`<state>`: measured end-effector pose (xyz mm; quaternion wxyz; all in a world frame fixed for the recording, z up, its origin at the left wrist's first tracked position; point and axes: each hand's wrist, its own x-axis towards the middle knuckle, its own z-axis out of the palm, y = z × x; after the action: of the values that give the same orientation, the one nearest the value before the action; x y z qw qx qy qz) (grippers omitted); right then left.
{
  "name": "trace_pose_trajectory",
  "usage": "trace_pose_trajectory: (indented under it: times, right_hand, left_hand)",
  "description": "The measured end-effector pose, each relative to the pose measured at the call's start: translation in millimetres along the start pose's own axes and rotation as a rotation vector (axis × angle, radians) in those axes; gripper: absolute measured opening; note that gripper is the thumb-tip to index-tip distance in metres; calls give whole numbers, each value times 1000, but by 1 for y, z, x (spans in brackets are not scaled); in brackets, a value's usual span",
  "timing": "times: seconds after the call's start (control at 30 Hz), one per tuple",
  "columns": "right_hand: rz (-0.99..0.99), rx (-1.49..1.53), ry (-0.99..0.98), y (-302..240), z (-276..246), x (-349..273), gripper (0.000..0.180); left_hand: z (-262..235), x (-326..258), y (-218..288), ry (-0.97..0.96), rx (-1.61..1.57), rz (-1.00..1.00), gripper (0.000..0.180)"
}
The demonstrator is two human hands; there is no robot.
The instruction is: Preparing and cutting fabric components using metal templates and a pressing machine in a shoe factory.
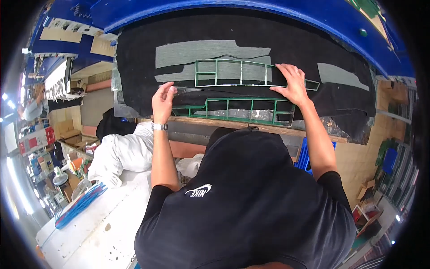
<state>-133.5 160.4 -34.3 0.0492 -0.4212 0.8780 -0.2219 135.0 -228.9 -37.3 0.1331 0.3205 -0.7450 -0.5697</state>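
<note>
My right hand (pixel 293 85) spans the right part of a green-edged metal cutting die (pixel 242 74), fingers at its far edge and thumb at its near edge. The die is a long, narrow frame with cross bars, lying on black cloth (pixel 148 33). My left hand (pixel 163 102), with a metal watch (pixel 159 127) at the wrist, is left of the die. Its thumb and fingertips pinch at the cloth's edge; a thin dark edge runs from them toward the die. A second green cutting die (pixel 239 110) lies nearer me, along the board's front edge.
Grey cut-out-shaped areas (pixel 192 53) show through the black cloth, with another (pixel 342 76) at right. A blue machine beam (pixel 215 10) crosses the far side. White cloth (pixel 121 154) and blue cords (pixel 80 206) lie on a white table (pixel 116 224) at left. A blue crate (pixel 304 157) stands below right.
</note>
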Motion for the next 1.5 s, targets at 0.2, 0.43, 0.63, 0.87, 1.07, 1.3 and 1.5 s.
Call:
trace_pose_trajectory:
  times: [0.2, 0.43, 0.63, 0.87, 1.07, 1.3, 1.5]
  right_hand:
    - [-30, -13, 14, -33, -3, -13, 82]
    - [-10, 36, -46, -39, 12, -15, 84]
    - [-9, 12, -60, -42, 10, -18, 85]
    - [-64, -46, 74, -65, -11, -37, 88]
    - [-66, -9, 53, -77, -2, -88, 83]
    - [13, -22, 69, -70, 16, -116, 80]
    - [78, 44, -63, -72, 0, -114, 80]
  left_hand:
    - [-13, -9, -2, 47, 13, -10, 23]
    - [-8, -7, 0, 41, -11, -48, 24]
    - [-4, -4, 0, 29, -5, -29, 23]
    - [-7, -2, 7, 53, 23, 27, 23]
    - [-11, -7, 1, 90, 61, 37, 25]
    - [7, -8, -1, 36, 17, 24, 22]
    - [-1, 5, 11, 16, 121, 15, 22]
